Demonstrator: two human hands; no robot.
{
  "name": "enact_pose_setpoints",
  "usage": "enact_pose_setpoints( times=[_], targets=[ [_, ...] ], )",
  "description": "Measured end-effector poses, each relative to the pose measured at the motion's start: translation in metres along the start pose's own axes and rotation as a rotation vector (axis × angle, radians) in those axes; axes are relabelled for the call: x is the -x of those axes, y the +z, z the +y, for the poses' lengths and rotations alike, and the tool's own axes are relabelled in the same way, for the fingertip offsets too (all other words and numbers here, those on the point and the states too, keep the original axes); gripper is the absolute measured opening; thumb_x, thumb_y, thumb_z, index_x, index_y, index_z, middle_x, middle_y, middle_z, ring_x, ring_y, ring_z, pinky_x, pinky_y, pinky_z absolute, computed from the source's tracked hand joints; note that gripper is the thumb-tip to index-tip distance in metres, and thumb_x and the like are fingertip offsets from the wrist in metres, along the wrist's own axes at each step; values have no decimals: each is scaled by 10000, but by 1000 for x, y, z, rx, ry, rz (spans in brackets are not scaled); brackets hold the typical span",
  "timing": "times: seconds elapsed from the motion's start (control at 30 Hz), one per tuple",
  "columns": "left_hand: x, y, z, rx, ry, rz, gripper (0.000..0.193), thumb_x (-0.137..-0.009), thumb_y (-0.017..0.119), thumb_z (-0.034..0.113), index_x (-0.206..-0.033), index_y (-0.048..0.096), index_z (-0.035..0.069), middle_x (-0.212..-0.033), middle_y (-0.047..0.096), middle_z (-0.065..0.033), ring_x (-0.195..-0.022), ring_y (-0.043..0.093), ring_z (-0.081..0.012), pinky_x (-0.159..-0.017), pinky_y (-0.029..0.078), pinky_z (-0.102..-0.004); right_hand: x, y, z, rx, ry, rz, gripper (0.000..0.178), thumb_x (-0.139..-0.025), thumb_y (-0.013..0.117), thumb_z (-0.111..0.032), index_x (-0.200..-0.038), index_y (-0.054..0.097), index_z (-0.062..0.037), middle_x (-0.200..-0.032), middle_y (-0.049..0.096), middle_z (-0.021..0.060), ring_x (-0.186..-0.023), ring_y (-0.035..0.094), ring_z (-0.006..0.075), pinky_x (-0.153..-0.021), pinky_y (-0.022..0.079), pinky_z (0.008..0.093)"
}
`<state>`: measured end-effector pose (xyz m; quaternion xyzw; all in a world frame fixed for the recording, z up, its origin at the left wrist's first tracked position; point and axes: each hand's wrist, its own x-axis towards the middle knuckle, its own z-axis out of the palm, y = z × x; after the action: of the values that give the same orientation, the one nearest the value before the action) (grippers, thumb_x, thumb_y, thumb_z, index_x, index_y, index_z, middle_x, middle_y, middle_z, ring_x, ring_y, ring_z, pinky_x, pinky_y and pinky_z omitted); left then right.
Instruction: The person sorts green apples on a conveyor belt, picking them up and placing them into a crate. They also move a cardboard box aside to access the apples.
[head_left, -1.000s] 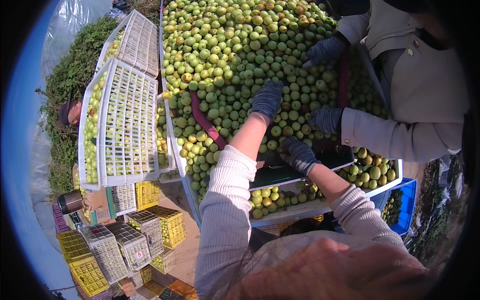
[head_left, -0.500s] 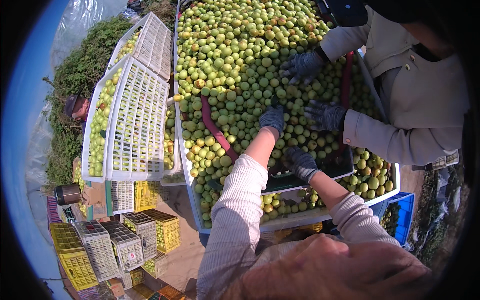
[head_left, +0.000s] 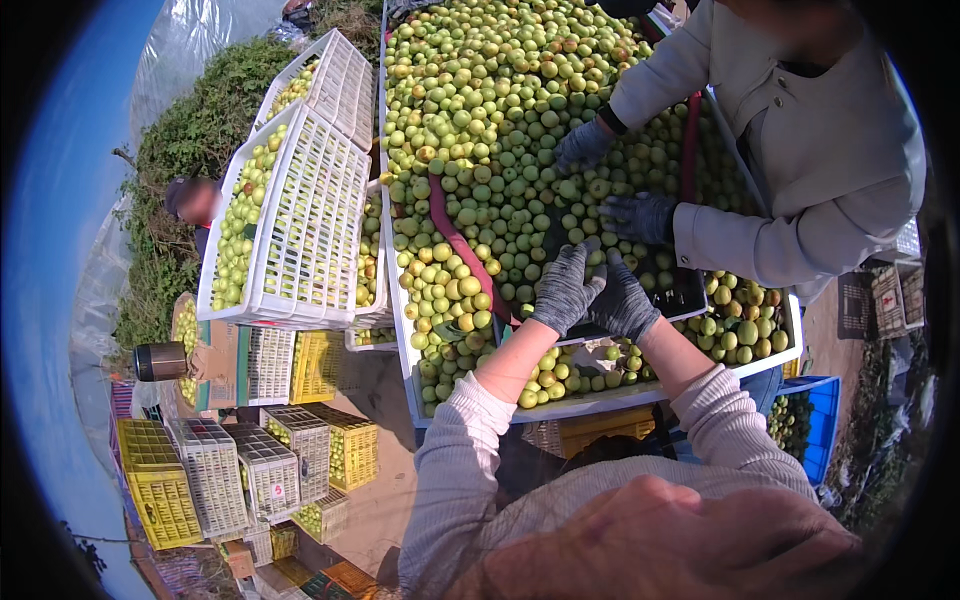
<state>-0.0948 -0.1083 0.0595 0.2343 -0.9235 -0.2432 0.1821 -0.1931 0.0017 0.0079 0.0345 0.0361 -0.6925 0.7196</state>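
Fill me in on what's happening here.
A person has both gloved hands close together over a heap of green fruit in a large white-rimmed bin: the left hand beside the right hand. Whether either holds a fruit can't be made out. To the right, a co-worker has two gloved hands at the same heap. A white crate with more fruit stands at the left.

I have open air over the fruit (head_left: 470,90) ahead and leftward. Just beyond my right hand (head_left: 624,298), a co-worker's hand (head_left: 645,218) and sleeve (head_left: 770,248) bar the way; a red strip (head_left: 455,235) curves through the fruit left of my left hand (head_left: 564,294), and my hands leave little gap between them.
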Motion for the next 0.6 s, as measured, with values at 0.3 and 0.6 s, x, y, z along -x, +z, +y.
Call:
enact_pose_setpoints(
  times=[0.3,0.6],
  targets=[
    [58,3,98,63,545,10,608,-863,674,387,-1400,551,129,-1443,464,-172,-1358,408,-396,-1131,350,-531,176,14,-10,17,-405,127,490,-1006,569,-446,-1407,538,-166,-1340,609,45,-1151,623,275,-905,570,429],
    [71,19,27,12,17,-648,709,-921,623,552,-1445,502,89,-1441,508,-184,-1315,512,-353,-1118,400,-457,557,-99,-117,549,-770,974,358,-969,644,-297,-1287,642,-135,-1145,690,34,-976,650,180,-808,555,354]
  ],
)
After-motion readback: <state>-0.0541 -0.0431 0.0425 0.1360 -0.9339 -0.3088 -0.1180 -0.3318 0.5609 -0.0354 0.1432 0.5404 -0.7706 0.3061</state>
